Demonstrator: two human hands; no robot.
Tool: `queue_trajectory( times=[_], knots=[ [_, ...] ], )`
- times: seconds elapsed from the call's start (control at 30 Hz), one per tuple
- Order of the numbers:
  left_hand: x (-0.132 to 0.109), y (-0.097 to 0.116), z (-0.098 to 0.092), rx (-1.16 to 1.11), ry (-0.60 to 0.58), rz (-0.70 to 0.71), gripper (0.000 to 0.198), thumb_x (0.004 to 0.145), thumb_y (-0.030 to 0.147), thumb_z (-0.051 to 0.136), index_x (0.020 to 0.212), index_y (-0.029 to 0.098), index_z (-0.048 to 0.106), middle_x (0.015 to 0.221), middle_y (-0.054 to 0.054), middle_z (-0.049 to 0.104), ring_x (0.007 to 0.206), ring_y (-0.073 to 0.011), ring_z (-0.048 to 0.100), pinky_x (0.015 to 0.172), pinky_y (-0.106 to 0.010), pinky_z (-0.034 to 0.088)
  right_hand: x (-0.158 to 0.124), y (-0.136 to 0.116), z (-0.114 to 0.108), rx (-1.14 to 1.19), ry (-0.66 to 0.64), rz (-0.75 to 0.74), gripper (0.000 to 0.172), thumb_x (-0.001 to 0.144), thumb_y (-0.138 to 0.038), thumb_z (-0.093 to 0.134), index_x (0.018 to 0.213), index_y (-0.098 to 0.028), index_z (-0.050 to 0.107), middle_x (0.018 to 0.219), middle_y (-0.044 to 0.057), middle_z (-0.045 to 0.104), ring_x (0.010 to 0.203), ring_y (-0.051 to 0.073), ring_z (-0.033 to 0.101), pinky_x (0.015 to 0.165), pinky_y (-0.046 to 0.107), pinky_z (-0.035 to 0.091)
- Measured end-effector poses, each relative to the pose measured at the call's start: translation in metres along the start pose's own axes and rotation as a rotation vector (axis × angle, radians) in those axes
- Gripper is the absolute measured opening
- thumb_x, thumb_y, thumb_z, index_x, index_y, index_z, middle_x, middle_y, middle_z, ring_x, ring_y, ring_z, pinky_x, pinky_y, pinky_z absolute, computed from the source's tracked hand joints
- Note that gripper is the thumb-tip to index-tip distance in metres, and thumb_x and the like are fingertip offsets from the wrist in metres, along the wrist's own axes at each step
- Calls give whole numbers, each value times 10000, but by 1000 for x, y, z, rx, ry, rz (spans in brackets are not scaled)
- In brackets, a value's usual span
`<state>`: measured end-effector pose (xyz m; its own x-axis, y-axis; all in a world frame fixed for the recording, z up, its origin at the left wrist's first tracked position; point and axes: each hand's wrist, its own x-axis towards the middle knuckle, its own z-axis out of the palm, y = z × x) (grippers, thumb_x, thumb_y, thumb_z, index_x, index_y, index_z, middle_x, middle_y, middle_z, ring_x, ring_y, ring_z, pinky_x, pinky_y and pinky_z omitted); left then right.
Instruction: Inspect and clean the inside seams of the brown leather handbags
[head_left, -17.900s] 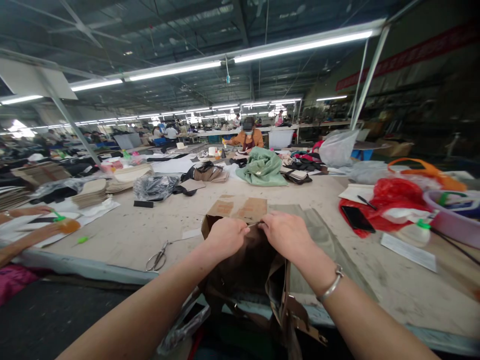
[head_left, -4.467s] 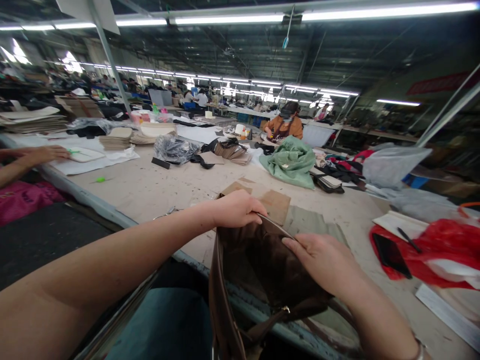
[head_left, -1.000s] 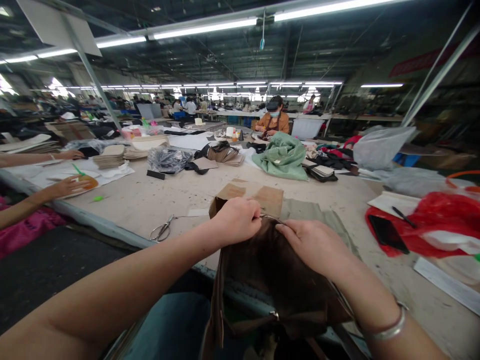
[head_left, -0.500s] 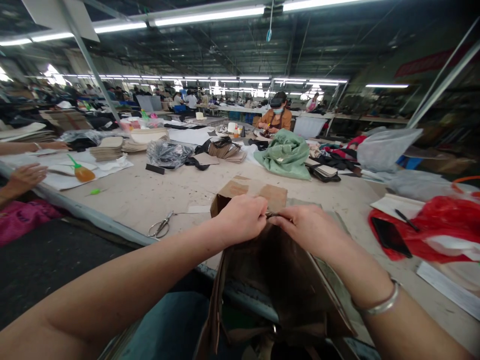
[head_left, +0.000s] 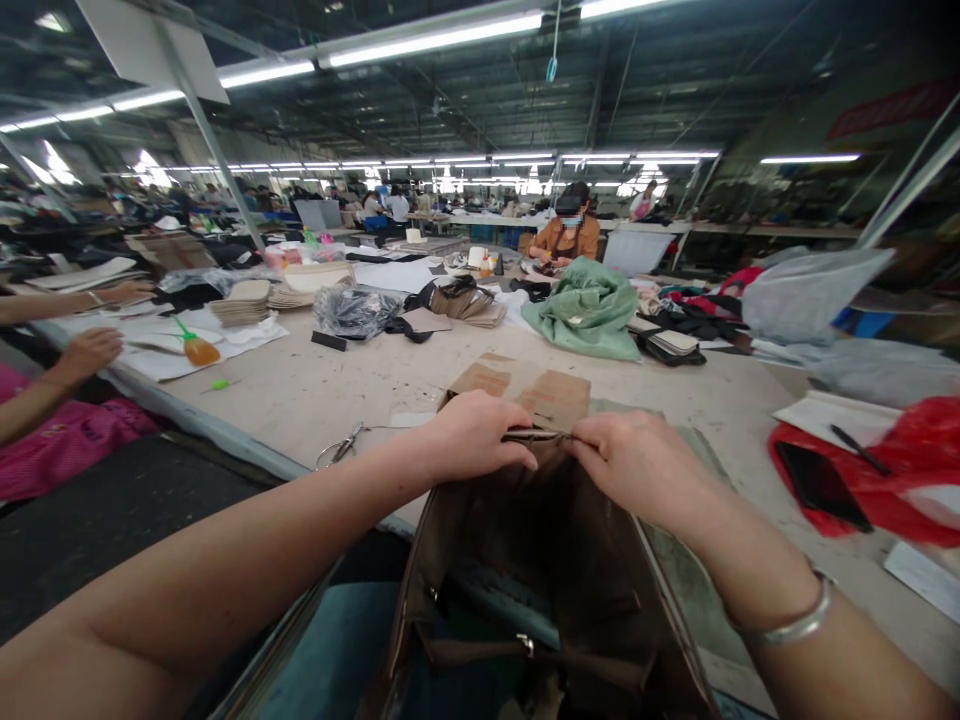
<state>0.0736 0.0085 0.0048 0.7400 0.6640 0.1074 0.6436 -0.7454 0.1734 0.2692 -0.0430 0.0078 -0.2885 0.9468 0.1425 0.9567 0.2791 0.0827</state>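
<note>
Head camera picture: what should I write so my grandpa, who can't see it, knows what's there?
A left hand and a right hand hold an open brown bag by its edge at a worktable. Scissors lie to the left, a phone on red plastic to the right. Beyond some green cloth is a person in orange.

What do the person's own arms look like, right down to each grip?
The left arm and right arm have no sleeves in view. The left grip and right grip are bare, without gloves. A shiny silver bracelet circles the right arm; none shows on the left.
</note>
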Motion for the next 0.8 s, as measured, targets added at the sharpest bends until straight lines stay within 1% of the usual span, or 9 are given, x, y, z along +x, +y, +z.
queue_trajectory(
  times=[0.2, 0.47, 0.6, 0.8],
  knots=[
    [0, 3, 0, 19, 5, 16, 311, 818, 475, 519, 894, 227, 693, 800, -12, 698, 746, -169, 614, 645, -233, 398, 0, 3, 2, 25, 19, -10, 263, 841, -298, 451, 682, -223, 645, 684, 13, 659, 632, 150, 572, 540, 261, 286],
    [2, 6, 1, 74, 18, 17, 315, 850, 419, 482, 801, 194, 697, 769, -33, 697, 721, -177, 616, 618, -245, 390, -2, 4, 3, 38, 24, -10, 264, 852, -308, 448, 700, -224, 647, 697, 11, 662, 646, 152, 576, 550, 261, 294],
    [2, 6, 2, 132, 15, 50, 328, 861, 410, 463, 795, 186, 693, 775, -44, 696, 722, -188, 613, 617, -257, 388, -3, 4, 4, 26, 20, -2, 265, 846, -319, 450, 694, -224, 644, 691, 15, 661, 636, 158, 573, 540, 265, 282],
    [2, 6, 4, 181, 26, 55, 354, 880, 396, 426, 766, 181, 682, 760, -36, 690, 710, -172, 607, 629, -253, 392, -3, 6, 6, 46, 26, -2, 297, 863, -347, 425, 696, -224, 637, 704, 15, 660, 641, 157, 568, 542, 263, 281]
  ],
)
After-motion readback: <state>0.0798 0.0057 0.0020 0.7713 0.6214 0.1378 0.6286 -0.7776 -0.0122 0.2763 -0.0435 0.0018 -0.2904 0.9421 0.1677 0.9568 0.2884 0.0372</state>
